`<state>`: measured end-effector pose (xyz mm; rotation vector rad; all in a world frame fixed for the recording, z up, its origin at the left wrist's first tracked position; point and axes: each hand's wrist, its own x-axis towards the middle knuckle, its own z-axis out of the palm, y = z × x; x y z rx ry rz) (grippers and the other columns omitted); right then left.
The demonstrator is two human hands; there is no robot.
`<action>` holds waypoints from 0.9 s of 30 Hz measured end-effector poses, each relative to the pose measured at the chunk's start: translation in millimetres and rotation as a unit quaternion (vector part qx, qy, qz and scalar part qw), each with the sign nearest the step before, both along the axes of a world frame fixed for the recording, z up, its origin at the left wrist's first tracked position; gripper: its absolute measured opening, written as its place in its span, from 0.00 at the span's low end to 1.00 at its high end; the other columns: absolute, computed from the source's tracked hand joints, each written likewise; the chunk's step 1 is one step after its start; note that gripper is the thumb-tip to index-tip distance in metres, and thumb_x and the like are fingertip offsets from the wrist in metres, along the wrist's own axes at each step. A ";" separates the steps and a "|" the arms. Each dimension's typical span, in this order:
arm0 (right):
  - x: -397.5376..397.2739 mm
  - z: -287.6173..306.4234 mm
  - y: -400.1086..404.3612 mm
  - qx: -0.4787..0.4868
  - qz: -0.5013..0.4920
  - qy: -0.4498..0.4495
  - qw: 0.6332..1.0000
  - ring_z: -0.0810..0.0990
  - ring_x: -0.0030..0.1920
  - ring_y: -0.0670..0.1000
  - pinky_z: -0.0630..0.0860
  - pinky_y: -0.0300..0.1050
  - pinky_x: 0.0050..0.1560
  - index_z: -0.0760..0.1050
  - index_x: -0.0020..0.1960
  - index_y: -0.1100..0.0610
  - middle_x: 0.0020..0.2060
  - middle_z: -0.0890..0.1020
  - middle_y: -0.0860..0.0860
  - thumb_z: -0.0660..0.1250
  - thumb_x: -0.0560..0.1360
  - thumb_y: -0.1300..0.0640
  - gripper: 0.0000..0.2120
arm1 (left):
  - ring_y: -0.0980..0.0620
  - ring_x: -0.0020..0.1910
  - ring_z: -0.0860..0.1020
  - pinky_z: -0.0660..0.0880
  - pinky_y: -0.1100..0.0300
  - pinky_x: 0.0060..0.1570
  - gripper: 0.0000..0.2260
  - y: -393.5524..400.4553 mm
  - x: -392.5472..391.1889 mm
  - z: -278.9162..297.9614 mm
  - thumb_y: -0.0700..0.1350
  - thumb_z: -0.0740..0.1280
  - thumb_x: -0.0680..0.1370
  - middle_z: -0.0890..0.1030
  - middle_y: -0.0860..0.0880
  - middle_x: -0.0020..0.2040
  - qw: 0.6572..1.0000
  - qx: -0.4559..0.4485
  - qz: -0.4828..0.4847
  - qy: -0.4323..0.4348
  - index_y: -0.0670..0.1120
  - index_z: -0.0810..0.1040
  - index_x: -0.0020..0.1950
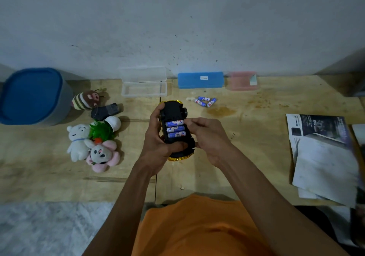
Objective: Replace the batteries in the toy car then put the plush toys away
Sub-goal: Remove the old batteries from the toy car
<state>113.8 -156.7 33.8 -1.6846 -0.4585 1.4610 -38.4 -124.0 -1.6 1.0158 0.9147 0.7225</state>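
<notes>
The yellow toy car point(172, 111) is upside down above the table, black underside up, with three blue batteries point(175, 128) lying in its open compartment. My left hand point(156, 137) grips the car from the left side. My right hand point(205, 135) holds its right side, fingertips touching the end of the top battery. Three loose blue batteries point(205, 101) lie on the table beyond the car. The plush toys sit at the left: a striped bee point(86, 100), a white bear point(78, 141), a green one point(101, 130) and a pink flower one point(102, 155).
A black battery cover point(105, 111) lies by the bee. A blue-lidded grey bin point(31, 95) stands far left. An open clear case point(144, 83), a blue box point(200, 80) and a pink box point(243, 80) line the wall. Magazines point(324, 153) lie at right.
</notes>
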 end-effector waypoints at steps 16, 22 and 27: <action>-9.4 -10.3 -5.4 0.095 -0.034 -0.124 0.987 0.84 0.48 0.47 0.83 0.48 0.53 0.84 0.47 0.53 0.44 0.86 0.48 0.73 0.75 0.58 0.01 | 0.39 0.62 0.79 0.79 0.45 0.54 0.44 -3.6 -2.0 3.0 0.25 0.68 0.68 0.74 0.42 0.71 0.999 -0.024 -0.012 -0.025 0.53 0.58 0.78; -9.2 -17.6 -7.4 0.131 -0.030 -0.198 0.971 0.84 0.47 0.44 0.82 0.46 0.52 0.84 0.52 0.55 0.46 0.86 0.46 0.75 0.74 0.56 0.08 | 0.38 0.64 0.78 0.79 0.45 0.56 0.42 -7.2 -1.8 4.1 0.24 0.66 0.69 0.73 0.41 0.72 0.999 -0.017 -0.029 -0.036 0.53 0.61 0.76; -10.0 -23.8 -11.7 0.150 -0.015 -0.263 0.953 0.81 0.48 0.42 0.77 0.36 0.50 0.85 0.54 0.51 0.49 0.82 0.47 0.75 0.74 0.53 0.09 | 0.38 0.64 0.77 0.78 0.40 0.59 0.44 -8.5 -0.2 4.6 0.25 0.69 0.68 0.72 0.41 0.72 0.999 -0.014 -0.033 -0.029 0.53 0.59 0.77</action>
